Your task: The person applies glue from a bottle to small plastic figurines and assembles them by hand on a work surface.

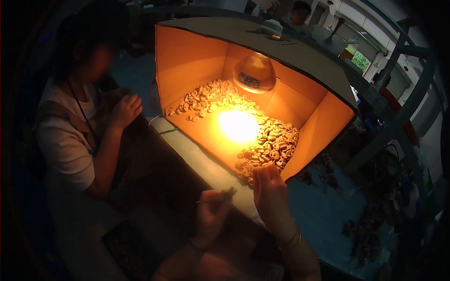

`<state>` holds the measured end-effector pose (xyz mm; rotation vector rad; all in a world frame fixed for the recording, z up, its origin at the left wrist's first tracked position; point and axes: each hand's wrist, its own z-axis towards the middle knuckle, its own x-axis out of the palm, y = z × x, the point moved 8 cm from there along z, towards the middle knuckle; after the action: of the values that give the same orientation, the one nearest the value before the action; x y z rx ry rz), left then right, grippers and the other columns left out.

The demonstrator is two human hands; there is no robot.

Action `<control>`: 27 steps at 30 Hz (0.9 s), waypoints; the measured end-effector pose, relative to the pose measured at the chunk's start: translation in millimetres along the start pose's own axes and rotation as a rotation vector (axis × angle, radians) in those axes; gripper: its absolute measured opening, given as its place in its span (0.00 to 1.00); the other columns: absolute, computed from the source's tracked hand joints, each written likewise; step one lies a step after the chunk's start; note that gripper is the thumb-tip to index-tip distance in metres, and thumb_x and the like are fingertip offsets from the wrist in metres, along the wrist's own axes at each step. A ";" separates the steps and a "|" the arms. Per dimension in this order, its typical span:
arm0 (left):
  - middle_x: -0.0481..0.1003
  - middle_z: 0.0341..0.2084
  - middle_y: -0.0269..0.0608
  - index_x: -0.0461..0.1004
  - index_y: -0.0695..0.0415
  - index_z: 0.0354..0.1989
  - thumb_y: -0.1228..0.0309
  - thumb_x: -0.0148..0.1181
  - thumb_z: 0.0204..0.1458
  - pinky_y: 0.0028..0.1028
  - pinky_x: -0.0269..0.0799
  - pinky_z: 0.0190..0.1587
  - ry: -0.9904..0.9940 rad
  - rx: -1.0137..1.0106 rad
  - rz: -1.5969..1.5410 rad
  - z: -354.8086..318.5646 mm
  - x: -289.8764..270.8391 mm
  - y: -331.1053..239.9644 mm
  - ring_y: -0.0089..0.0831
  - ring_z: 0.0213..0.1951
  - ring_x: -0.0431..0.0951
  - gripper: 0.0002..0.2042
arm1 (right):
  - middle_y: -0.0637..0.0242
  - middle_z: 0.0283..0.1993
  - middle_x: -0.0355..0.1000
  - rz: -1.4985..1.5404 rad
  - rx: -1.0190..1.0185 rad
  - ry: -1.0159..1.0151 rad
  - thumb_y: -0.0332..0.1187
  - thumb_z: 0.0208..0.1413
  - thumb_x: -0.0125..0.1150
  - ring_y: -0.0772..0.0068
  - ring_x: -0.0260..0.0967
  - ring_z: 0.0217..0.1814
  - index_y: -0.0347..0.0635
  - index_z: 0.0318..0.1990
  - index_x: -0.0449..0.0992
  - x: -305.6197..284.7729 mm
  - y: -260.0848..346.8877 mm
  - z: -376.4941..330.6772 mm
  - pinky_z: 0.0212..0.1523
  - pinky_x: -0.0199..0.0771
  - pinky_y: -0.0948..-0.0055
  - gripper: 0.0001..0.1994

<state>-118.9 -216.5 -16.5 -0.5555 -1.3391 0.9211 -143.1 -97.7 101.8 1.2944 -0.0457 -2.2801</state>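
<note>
A cardboard box with an open front [197, 56] holds a heap of small, curled, lumpy tan-brown pieces [279, 143], whose exact kind I cannot make out. My left hand [212, 218] is closed in front of the box, pinching one small pale lumpy piece [229, 191]; a thin light sliver sticks out on its left side. My right hand [271, 194], a bracelet at its wrist, is at the near right corner of the heap. Its fingers are pinched together, and whatever lies between them is hidden.
A lit lamp [254, 75] hangs inside the box, its glare washing out the middle. At left, another person [70, 136] sits with raised hands. More dark pieces [365, 239] lie on a blue surface [318, 210] at right, beside a metal frame [398, 112].
</note>
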 end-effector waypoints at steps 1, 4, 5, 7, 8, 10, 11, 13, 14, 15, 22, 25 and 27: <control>0.72 0.39 0.46 0.63 0.60 0.38 0.80 0.53 0.51 0.24 0.68 0.47 -0.013 0.022 0.013 3.1 0.8 -1.5 0.28 0.44 0.72 0.08 | 0.57 0.31 0.65 0.013 -0.019 0.042 0.24 0.49 0.51 0.53 0.67 0.29 0.41 0.34 0.67 -4.4 -2.7 -9.4 0.27 0.69 0.62 0.04; 0.73 0.39 0.46 0.63 0.60 0.38 0.80 0.53 0.51 0.23 0.68 0.46 -0.040 0.028 0.028 2.6 -4.3 2.7 0.27 0.44 0.72 0.08 | 0.57 0.29 0.64 -0.008 -0.016 0.128 0.24 0.50 0.51 0.53 0.66 0.27 0.41 0.31 0.67 -5.1 -4.9 -25.8 0.26 0.69 0.62 0.02; 0.73 0.39 0.46 0.63 0.59 0.38 0.80 0.53 0.51 0.23 0.68 0.46 -0.058 0.018 0.032 1.2 -6.7 5.2 0.27 0.44 0.72 0.08 | 0.57 0.29 0.64 -0.008 -0.011 0.130 0.24 0.50 0.51 0.53 0.66 0.27 0.41 0.31 0.67 -2.2 -6.5 -24.0 0.26 0.69 0.62 0.02; 0.73 0.39 0.46 0.63 0.59 0.38 0.79 0.54 0.51 0.22 0.68 0.45 -0.078 0.020 0.040 0.6 -9.3 7.4 0.26 0.43 0.72 0.08 | 0.61 0.28 0.62 -0.140 -0.017 0.154 0.23 0.44 0.51 0.60 0.67 0.30 0.39 0.29 0.65 17.6 -10.4 -8.1 0.26 0.70 0.65 0.04; 0.73 0.38 0.45 0.64 0.59 0.38 0.79 0.54 0.51 0.22 0.69 0.44 -0.101 0.026 0.050 -1.1 -12.9 6.9 0.26 0.42 0.72 0.08 | 0.62 0.28 0.63 -0.192 -0.035 0.114 0.24 0.43 0.52 0.62 0.67 0.30 0.40 0.27 0.65 31.3 -13.7 4.9 0.27 0.70 0.67 0.03; 0.73 0.38 0.44 0.64 0.59 0.38 0.79 0.54 0.51 0.22 0.69 0.44 -0.105 0.003 0.031 -2.3 -5.2 5.8 0.25 0.41 0.72 0.08 | 0.63 0.29 0.64 -0.336 -0.067 0.011 0.27 0.43 0.52 0.65 0.66 0.31 0.42 0.26 0.67 50.8 -32.1 38.0 0.29 0.68 0.69 0.02; 0.73 0.37 0.44 0.64 0.59 0.37 0.79 0.54 0.51 0.21 0.69 0.43 -0.125 0.002 0.015 -5.6 -5.1 -1.5 0.25 0.40 0.72 0.08 | 0.64 0.29 0.65 -0.407 -0.103 -0.047 0.28 0.43 0.52 0.66 0.65 0.32 0.43 0.25 0.68 56.0 -31.8 51.5 0.31 0.66 0.69 0.01; 0.73 0.36 0.43 0.64 0.59 0.37 0.79 0.54 0.51 0.21 0.69 0.44 -0.127 -0.007 0.005 -7.6 -8.6 -3.0 0.25 0.40 0.72 0.08 | 0.64 0.29 0.66 -0.470 -0.121 -0.044 0.29 0.43 0.51 0.66 0.65 0.32 0.45 0.24 0.69 75.1 -40.9 64.5 0.34 0.64 0.68 0.02; 0.73 0.35 0.42 0.64 0.58 0.37 0.79 0.55 0.51 0.21 0.69 0.44 -0.133 -0.018 -0.004 -7.9 -11.9 -2.5 0.25 0.39 0.73 0.08 | 0.65 0.28 0.67 -0.532 -0.140 -0.036 0.31 0.43 0.50 0.66 0.64 0.32 0.46 0.24 0.71 82.6 -44.5 70.0 0.36 0.61 0.67 0.03; 0.73 0.35 0.42 0.64 0.58 0.37 0.79 0.55 0.51 0.21 0.69 0.44 -0.137 -0.018 -0.001 -9.0 -16.9 -2.9 0.25 0.39 0.73 0.08 | 0.65 0.28 0.67 -0.528 -0.141 -0.034 0.31 0.43 0.50 0.66 0.64 0.32 0.46 0.24 0.71 86.6 -46.8 75.0 0.36 0.61 0.67 0.03; 0.72 0.37 0.42 0.63 0.58 0.39 0.78 0.53 0.51 0.23 0.68 0.46 -0.113 -0.030 0.036 -7.8 -17.1 0.8 0.24 0.40 0.72 0.09 | 0.66 0.26 0.70 -0.545 -0.056 -0.040 0.32 0.45 0.49 0.65 0.66 0.34 0.47 0.25 0.72 103.9 -63.5 78.9 0.38 0.59 0.64 0.05; 0.72 0.37 0.42 0.62 0.58 0.40 0.79 0.51 0.51 0.24 0.66 0.47 -0.081 -0.041 0.102 -10.8 -11.9 7.4 0.24 0.40 0.73 0.09 | 0.65 0.27 0.70 -0.446 -0.034 0.029 0.33 0.46 0.49 0.64 0.66 0.35 0.47 0.25 0.71 111.3 -64.1 82.0 0.39 0.60 0.63 0.05; 0.72 0.36 0.41 0.62 0.58 0.40 0.79 0.52 0.51 0.24 0.66 0.47 -0.050 -0.018 0.093 -11.8 -7.0 5.1 0.24 0.40 0.73 0.09 | 0.55 0.40 0.69 -0.417 -0.049 0.251 0.34 0.37 0.55 0.55 0.63 0.48 0.43 0.36 0.70 122.8 -62.1 83.1 0.52 0.55 0.53 0.15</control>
<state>-108.5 -217.5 -26.8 -0.6161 -1.3765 1.0052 -286.9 -116.9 32.7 1.6792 0.4001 -2.4079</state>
